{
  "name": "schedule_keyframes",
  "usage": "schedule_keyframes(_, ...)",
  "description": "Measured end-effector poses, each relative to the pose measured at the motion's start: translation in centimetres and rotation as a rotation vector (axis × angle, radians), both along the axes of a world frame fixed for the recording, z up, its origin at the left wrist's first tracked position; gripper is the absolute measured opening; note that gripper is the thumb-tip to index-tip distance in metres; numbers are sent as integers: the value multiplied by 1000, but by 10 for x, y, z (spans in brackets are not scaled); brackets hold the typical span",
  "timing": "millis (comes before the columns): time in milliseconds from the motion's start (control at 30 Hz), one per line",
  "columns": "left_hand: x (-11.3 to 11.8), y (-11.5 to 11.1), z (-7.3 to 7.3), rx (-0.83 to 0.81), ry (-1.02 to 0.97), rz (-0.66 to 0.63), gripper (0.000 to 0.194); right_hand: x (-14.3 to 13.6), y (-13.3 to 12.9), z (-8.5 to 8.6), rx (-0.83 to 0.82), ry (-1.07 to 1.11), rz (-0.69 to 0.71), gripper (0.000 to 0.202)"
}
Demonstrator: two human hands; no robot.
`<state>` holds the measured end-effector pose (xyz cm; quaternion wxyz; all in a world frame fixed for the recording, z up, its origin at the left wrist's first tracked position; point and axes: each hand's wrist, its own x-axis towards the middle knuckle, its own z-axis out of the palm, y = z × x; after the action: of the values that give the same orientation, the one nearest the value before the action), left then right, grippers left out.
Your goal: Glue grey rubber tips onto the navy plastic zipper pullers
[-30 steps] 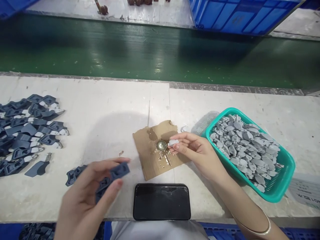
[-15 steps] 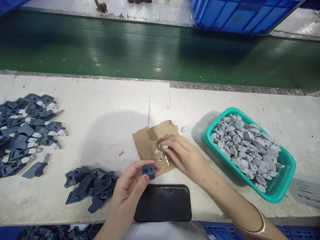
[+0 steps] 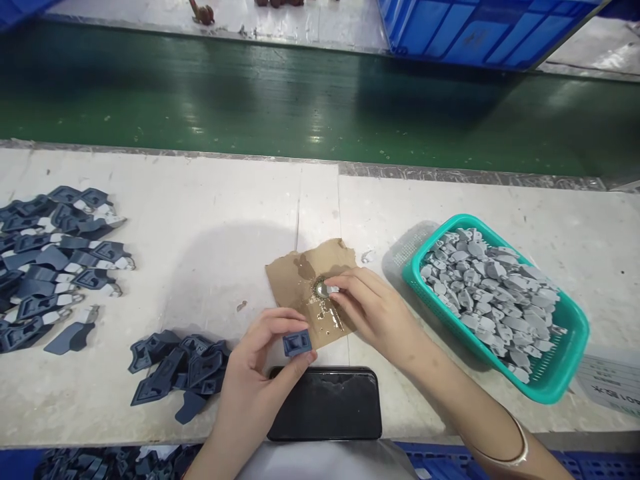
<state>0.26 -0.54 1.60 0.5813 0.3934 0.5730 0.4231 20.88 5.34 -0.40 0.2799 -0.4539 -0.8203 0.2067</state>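
Between the thumb and fingers of my left hand (image 3: 267,360) is a dark blue plastic part (image 3: 297,343), its hollow end facing up. My right hand (image 3: 375,310) pinches a small light grey plastic piece (image 3: 332,289) at a round wet spot (image 3: 321,289) on a torn piece of brown cardboard (image 3: 293,273). Shiny clear liquid lies spread over the cardboard below that spot. Left of my left hand is a small heap of dark blue parts (image 3: 183,367). A green basket (image 3: 413,270) of light grey pieces (image 3: 490,293) stands right of my right hand.
A black phone (image 3: 325,405) lies at the table's front edge. At far left, many dark blue parts joined with light grey pieces (image 3: 50,267) are laid out. A green conveyor belt (image 3: 250,100) runs behind the table, with a blue crate (image 3: 480,33) beyond it.
My left hand has turned the dark blue part slightly, and its fingertips have shifted around it. My right hand has moved a little, with the grey piece still at the wet spot.
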Motion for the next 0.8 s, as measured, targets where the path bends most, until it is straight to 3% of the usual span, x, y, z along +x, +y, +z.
schedule_keyframes(133,-2,2,-3,65,161,-19,12,2,0,-1,-51,54,2,13)
schedule_keyframes(333,2,10,-11,-7,-89,56,18,8,0,5,-449,432,-168,10)
schedule_keyframes(433,4,11,-16,-23,-187,53,23,7,-1,9,-602,649,-176,11)
schedule_keyframes(600,5,9,-19,7,-239,26,16,-3,-5,12,-697,778,-132,21)
schedule_keyframes(800,2,4,-23,58,-148,-85,25,-13,-12,9,-707,816,-79,24)
